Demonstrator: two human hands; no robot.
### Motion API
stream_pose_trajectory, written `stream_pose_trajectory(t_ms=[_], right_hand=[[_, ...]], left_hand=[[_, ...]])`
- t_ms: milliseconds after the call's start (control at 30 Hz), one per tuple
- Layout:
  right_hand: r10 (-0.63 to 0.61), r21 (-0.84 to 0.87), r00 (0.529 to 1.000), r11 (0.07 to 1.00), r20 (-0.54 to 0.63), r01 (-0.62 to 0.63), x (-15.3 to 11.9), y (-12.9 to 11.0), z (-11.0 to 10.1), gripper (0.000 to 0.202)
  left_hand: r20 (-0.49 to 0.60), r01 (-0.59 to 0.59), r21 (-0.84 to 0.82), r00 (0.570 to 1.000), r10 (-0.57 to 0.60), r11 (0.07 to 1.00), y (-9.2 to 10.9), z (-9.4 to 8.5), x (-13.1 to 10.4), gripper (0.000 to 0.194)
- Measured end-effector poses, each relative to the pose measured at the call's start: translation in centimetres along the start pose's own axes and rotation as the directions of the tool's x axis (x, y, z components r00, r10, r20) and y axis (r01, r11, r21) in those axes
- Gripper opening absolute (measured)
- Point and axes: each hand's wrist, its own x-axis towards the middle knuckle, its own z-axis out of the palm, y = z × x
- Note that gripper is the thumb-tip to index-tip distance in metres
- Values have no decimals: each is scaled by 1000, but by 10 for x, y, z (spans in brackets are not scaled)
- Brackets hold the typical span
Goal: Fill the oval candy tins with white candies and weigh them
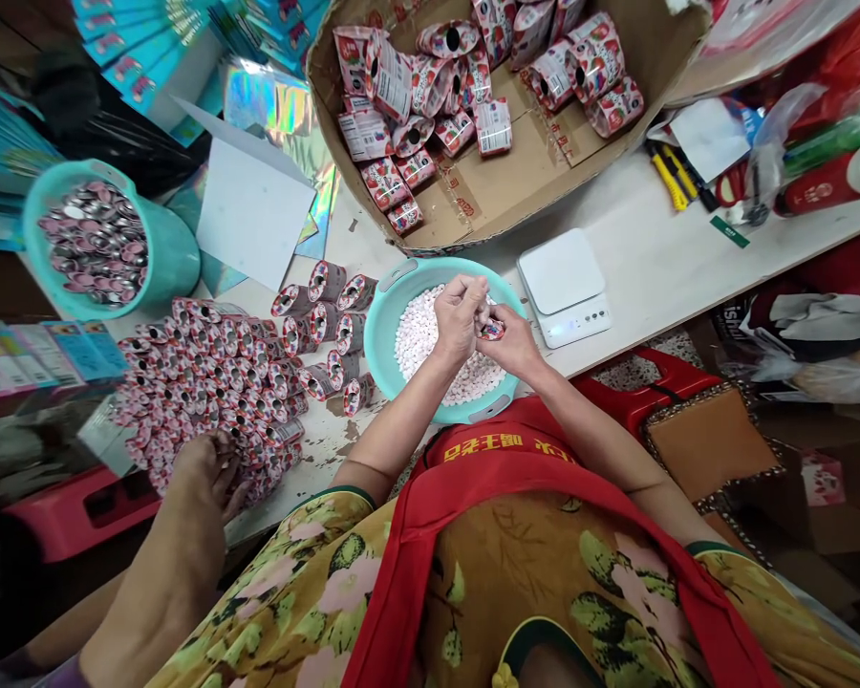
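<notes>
A turquoise basin [380,349] of small white, pellet-like pieces [419,330] stands in front of me. Both my hands are over it, close together. My left hand [459,320] is closed with the fingers curled in, right against the packet's end; whatever is inside the fist is hidden. Gripped in my right hand [514,342] is a small red printed packet [492,330], mostly covered by the fingers. Left of the basin, several similar open-topped packets [323,323] stand upright on the table, beside a large dense cluster of them [207,368].
Another person's hand [222,468] reaches onto the packet cluster. A white scale [565,285] sits right of the basin. Behind it is a cardboard box [502,196] with printed packets. At left stands a turquoise bucket [176,253] of small shiny pieces; cutters [666,177] lie at right.
</notes>
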Motion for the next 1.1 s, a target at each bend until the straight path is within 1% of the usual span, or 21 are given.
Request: stream_pose_trajectory(t_ms=[67,200,333,433,467,533,600,633,667,700,733,767,800,833,867,900,933,967,1000,1033,1100], right_hand=[[-11,26,1000,1000,5,11,0,1,0,34],[-40,108,999,994,32,36,1,2,0,40],[-43,78,998,996,39,40,5,5,5,26],[-44,43,998,998,47,42,6,4,4,22],[-46,43,998,998,50,44,5,2,1,24],[-59,65,997,996,57,55,0,0,-9,33],[-81,107,996,991,43,76,-6,-1,-25,39],[-87,122,996,989,14,85,-9,0,-35,40],[-84,123,996,988,-37,88,-10,3,-47,41],[-72,111,992,990,-105,84,-10,8,-58,41],[-56,89,981,993,-184,73,-7,15,-69,42],[-38,64,964,996,-263,57,-3,25,-80,43],[-19,41,943,999,-332,35,4,36,-89,44],[-1,23,924,1000,-382,10,12,48,-97,45],[15,9,909,1000,-417,-12,21,60,-103,45],[28,-2,899,999,-438,-32,29,71,-107,44],[38,-10,895,999,-445,-47,37,80,-110,43],[43,-19,895,998,-444,-57,42,86,-113,42],[31,-39,893,998,-450,-55,47,88,-116,43],[-2,-77,885,996,-465,-38,51,85,-120,45],[-137,-199,850,979,-508,39,65,69,-133,52]], left_hand=[[1,3,-27,1000,-3,1000,2,-1,0,45],[-18,-52,-75,999,50,996,3,-7,4,46],[69,-70,-32,995,72,997,-3,-6,-1,50],[110,-27,13,994,26,1000,-2,-6,-4,50],[95,-13,16,995,12,1000,0,-8,-3,49],[23,-12,6,1000,12,1000,3,-16,2,46],[-72,-59,31,995,61,998,1,-28,10,43],[-109,-88,89,989,97,992,-3,-36,14,42],[-118,-108,194,984,132,975,-10,-42,17,41],[-86,-122,344,983,160,931,-18,-49,20,39],[-10,-139,520,986,169,843,-27,-54,22,35],[87,-169,688,985,151,706,-36,-58,23,28],[177,-209,817,978,111,537,-46,-60,24,21],[243,-250,896,968,65,367,-54,-61,25,17],[280,-281,934,959,34,222,-62,-61,25,21],[292,-292,950,956,20,110,-68,-59,25,28],[287,-287,957,958,17,28,-73,-58,25,35],[276,-276,961,961,11,-29,-77,-56,24,42],[266,-266,962,964,-5,-64,-80,-55,22,49],[258,-259,963,966,-26,-80,-83,-54,20,53],[251,-256,964,966,-63,-74,-86,-54,14,55]])
